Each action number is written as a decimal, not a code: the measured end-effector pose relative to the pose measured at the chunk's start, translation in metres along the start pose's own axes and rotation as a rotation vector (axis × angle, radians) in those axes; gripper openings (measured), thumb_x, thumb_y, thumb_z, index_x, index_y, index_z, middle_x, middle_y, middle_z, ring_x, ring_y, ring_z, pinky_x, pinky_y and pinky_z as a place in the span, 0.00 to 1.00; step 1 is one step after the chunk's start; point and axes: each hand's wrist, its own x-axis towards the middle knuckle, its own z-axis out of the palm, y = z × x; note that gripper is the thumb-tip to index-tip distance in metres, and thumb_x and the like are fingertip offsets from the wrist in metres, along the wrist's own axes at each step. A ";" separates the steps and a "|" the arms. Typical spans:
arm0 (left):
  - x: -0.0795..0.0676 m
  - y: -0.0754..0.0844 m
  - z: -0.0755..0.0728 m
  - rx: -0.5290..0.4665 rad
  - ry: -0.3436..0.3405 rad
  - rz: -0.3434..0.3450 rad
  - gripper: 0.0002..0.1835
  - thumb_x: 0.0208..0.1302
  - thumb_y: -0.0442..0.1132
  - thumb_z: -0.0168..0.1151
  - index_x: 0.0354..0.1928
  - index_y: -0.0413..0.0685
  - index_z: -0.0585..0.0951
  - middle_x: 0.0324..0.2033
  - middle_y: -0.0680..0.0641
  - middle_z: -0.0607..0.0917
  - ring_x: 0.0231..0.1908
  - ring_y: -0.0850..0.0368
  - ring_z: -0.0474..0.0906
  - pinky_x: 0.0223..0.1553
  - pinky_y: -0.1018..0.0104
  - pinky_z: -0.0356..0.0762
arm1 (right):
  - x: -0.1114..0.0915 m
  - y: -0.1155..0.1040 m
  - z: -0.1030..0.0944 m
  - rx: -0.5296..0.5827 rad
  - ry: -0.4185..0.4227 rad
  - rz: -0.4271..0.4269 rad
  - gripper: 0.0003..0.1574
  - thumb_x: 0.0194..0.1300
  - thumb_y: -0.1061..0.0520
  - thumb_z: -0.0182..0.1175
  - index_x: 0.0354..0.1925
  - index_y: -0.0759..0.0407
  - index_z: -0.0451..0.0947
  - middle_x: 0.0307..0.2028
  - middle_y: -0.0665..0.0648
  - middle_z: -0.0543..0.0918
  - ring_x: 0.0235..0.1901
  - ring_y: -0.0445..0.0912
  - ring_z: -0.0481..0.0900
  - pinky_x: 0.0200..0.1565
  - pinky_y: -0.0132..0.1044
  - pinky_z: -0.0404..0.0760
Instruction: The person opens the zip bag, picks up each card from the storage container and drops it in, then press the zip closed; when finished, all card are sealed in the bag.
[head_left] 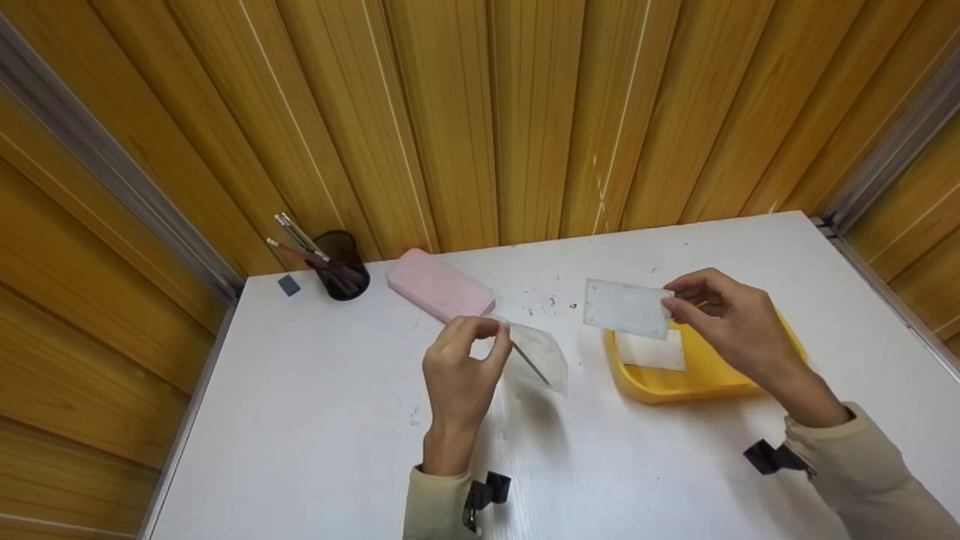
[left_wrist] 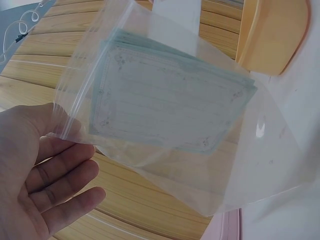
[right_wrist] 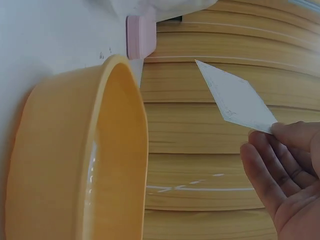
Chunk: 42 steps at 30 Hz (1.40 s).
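Note:
Between thumb and fingertip, my left hand (head_left: 461,375) pinches the edge of a clear zip bag (head_left: 546,360), which hangs over the table. In the left wrist view several pale cards with patterned borders (left_wrist: 170,100) show through the plastic. My right hand (head_left: 739,330) holds one similar pale card (head_left: 626,307) by its edge, raised over the rim of a yellow bin (head_left: 660,396). Inside the bin lies another white card (head_left: 656,354), partly covered by the held one in the head view. The right wrist view shows the held card (right_wrist: 237,97) tilted at the fingertips.
A pink case (head_left: 441,285) lies beyond my left hand. Further left stands a black pen cup (head_left: 351,266) with pencils, and a small dark square (head_left: 289,285) beside it. The white table (head_left: 315,420) meets a wood-look wall (head_left: 450,112) at the back.

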 end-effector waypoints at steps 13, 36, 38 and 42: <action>0.000 0.000 -0.001 -0.001 -0.005 0.005 0.07 0.56 0.28 0.78 0.31 0.44 0.87 0.28 0.51 0.89 0.31 0.57 0.86 0.35 0.62 0.86 | -0.001 -0.042 0.006 0.088 0.053 -0.292 0.21 0.54 0.81 0.73 0.44 0.66 0.87 0.38 0.58 0.90 0.37 0.37 0.87 0.42 0.23 0.83; -0.001 0.002 -0.001 0.012 -0.018 -0.005 0.06 0.58 0.28 0.77 0.32 0.44 0.87 0.29 0.51 0.89 0.31 0.57 0.86 0.35 0.61 0.86 | -0.002 -0.079 0.014 0.136 0.115 -0.497 0.17 0.73 0.52 0.71 0.43 0.67 0.87 0.37 0.57 0.89 0.35 0.41 0.86 0.43 0.25 0.84; 0.000 0.002 -0.001 0.011 -0.020 -0.008 0.06 0.58 0.29 0.77 0.32 0.44 0.87 0.29 0.51 0.89 0.31 0.57 0.86 0.36 0.61 0.87 | -0.002 -0.080 0.016 0.147 0.128 -0.511 0.24 0.75 0.45 0.67 0.43 0.68 0.87 0.36 0.58 0.89 0.34 0.41 0.85 0.42 0.25 0.84; 0.000 0.002 -0.001 0.015 -0.020 -0.007 0.06 0.58 0.29 0.77 0.32 0.44 0.87 0.29 0.51 0.89 0.31 0.57 0.87 0.36 0.61 0.87 | -0.003 -0.085 0.019 0.131 0.093 -0.506 0.23 0.76 0.46 0.67 0.45 0.66 0.87 0.39 0.57 0.89 0.34 0.41 0.86 0.40 0.25 0.84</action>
